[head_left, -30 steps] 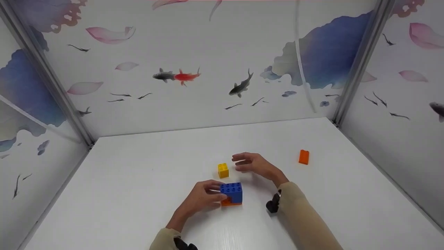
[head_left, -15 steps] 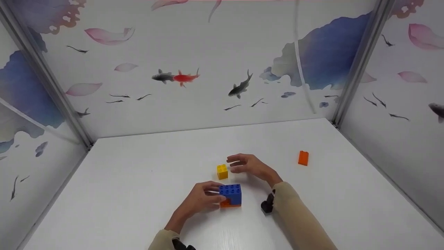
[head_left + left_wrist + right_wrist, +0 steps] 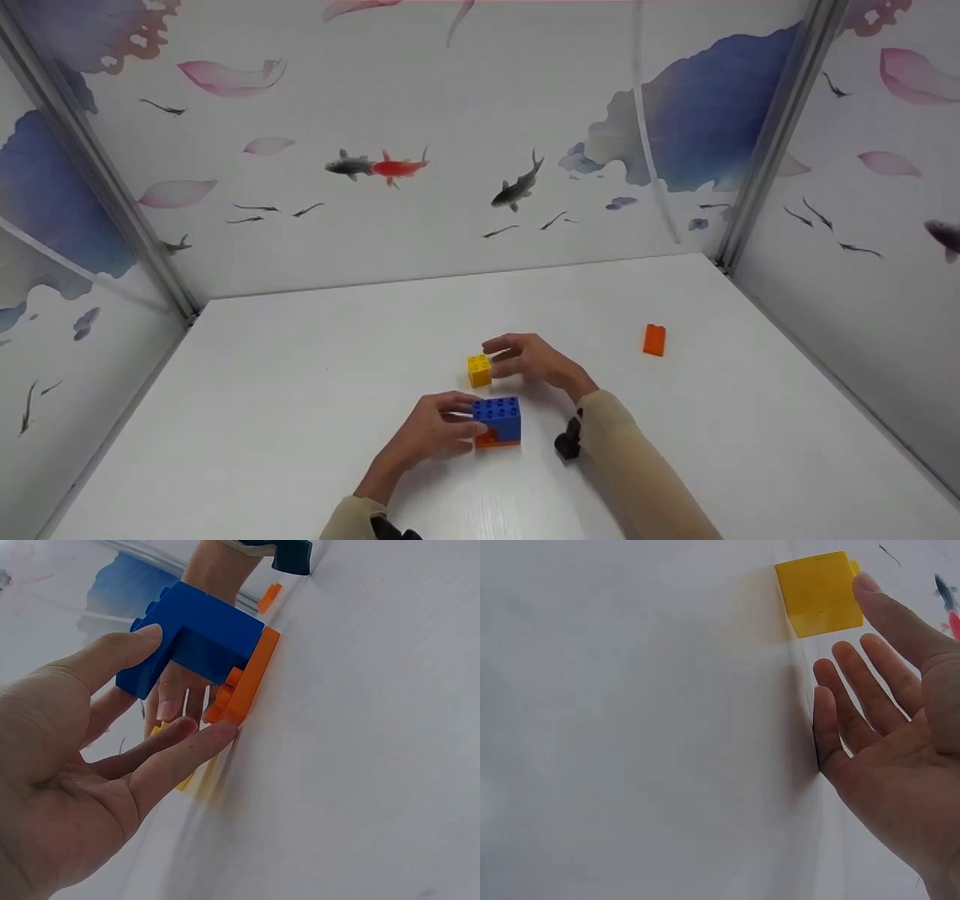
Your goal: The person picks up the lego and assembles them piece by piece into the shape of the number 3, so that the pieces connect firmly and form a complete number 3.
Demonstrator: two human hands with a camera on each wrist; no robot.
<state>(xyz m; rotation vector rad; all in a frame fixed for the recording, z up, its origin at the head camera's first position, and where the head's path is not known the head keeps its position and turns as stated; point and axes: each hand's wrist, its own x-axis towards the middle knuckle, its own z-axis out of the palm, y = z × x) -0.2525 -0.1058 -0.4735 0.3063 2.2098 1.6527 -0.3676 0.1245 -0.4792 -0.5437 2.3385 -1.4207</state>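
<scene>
The left hand (image 3: pixel 433 433) holds the blue brick (image 3: pixel 499 418) by thumb and fingers, stacked on an orange plate (image 3: pixel 491 440) on the white table (image 3: pixel 300 390); the right hand (image 3: pixel 534 361), fingers relaxed, touches the yellow brick (image 3: pixel 479 370) just beyond. The left wrist view shows thumb on blue, fingertips at orange. The right wrist view shows one fingertip on yellow. No writing is legible.

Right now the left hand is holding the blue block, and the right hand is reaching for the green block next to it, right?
Almost. The block that the right hand reaches for is yellow, not green; the head view shows it plainly. The left hand does hold the blue block, which sits on an orange piece.
</scene>
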